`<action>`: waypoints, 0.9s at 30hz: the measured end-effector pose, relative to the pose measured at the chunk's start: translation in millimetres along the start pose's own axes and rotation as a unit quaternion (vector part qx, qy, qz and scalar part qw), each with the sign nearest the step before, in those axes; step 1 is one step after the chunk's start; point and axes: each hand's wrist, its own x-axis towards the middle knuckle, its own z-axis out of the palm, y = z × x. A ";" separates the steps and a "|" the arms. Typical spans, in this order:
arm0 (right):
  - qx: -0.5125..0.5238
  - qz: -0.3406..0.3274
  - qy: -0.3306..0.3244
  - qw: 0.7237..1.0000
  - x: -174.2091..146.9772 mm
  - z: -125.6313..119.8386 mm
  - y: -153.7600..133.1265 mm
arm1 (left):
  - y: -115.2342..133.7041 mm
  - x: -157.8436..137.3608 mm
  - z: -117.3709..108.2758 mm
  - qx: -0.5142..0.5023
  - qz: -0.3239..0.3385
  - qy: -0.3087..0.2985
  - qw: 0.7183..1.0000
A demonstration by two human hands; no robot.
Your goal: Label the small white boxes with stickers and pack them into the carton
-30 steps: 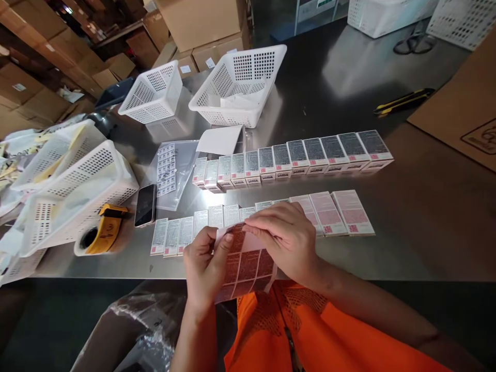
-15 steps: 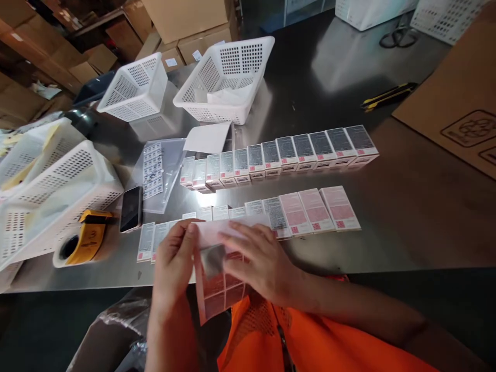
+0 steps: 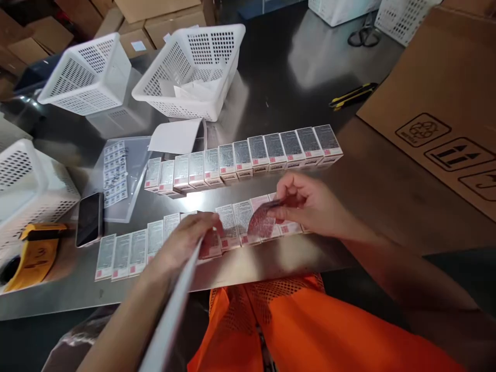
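Note:
My left hand [image 3: 186, 238] is closed on a sheet of labels [image 3: 172, 312], which is turned nearly edge-on and hangs down toward me. Between the thumb and fingers of my right hand [image 3: 312, 206] is a thin, dark reddish, see-through label [image 3: 262, 221], curling at its free end. It hangs over the right part of the near row of small boxes [image 3: 121, 254]; whether it touches them I cannot tell. These boxes have grey or pink printed tops, and my hands hide some of them. Behind them stands a second row of small boxes [image 3: 243, 155] with grey tops.
White baskets [image 3: 228, 90] stand at the back left. A phone [image 3: 89, 219], a tape roll with a yellow band [image 3: 36, 258] and a plastic bag with a sticker sheet [image 3: 115, 173] lie left. A cutter [image 3: 353, 96], scissors [image 3: 363, 37] and a carton [image 3: 426, 82] are right.
My right hand has left the sheet and moved right with a label in its fingers. The sheet in my left hand has turned edge-on. The whole view has shifted to the right.

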 end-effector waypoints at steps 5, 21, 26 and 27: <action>0.033 0.088 -0.050 0.994 16.2 -19.3 18.5 | -7.9 10.8 57.5 0.045 0.040 -0.064 0.996; -0.235 0.148 -0.053 0.959 44.0 -22.5 28.8 | -7.7 17.8 96.1 0.256 -0.014 0.036 0.966; -0.265 0.160 -0.072 0.948 49.4 -22.3 33.2 | -3.7 23.4 97.7 0.286 -0.032 0.023 0.957; -0.268 0.165 -0.073 0.946 49.6 -22.3 32.7 | -2.8 24.4 98.1 0.289 -0.037 0.021 0.957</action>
